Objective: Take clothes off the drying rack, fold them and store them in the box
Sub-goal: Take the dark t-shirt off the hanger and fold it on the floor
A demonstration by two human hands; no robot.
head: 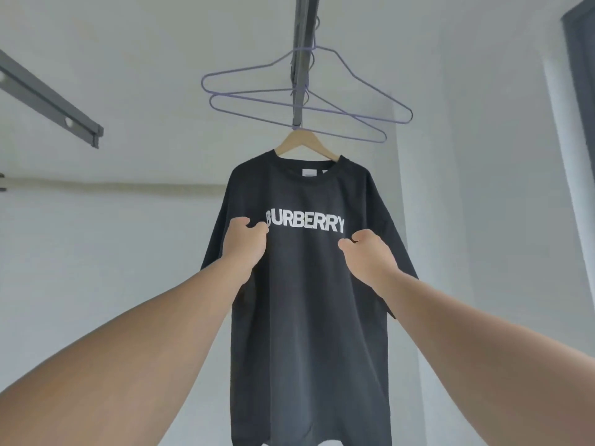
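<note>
You're looking up at a grey metal rack bar (302, 59) running overhead, w/ two thin purple wire hangers (289, 101) hanging off it, both bare and sitting right above the shirt's own hanger. Another grey rail (48, 98) is jutting in at upper left, and a dark frame edge (579, 59) is showing at far right. Walls are plain white.

The black t-shirt (309, 300) is hanging dead center on a wooden hanger (306, 143), front facing you, big white BURBERRY lettering (304, 222) across the chest, small white tag inside the collar. Fabric's looking matte and soft, boxy cut, wide sleeves drooping.

Your left hand (246, 243) is curling its fingers at the chest by the first letter, and your right hand (367, 252) is doing the same under the last letters. Grip on both is narrow, but can't tell if either's actually pinching cloth.
</note>
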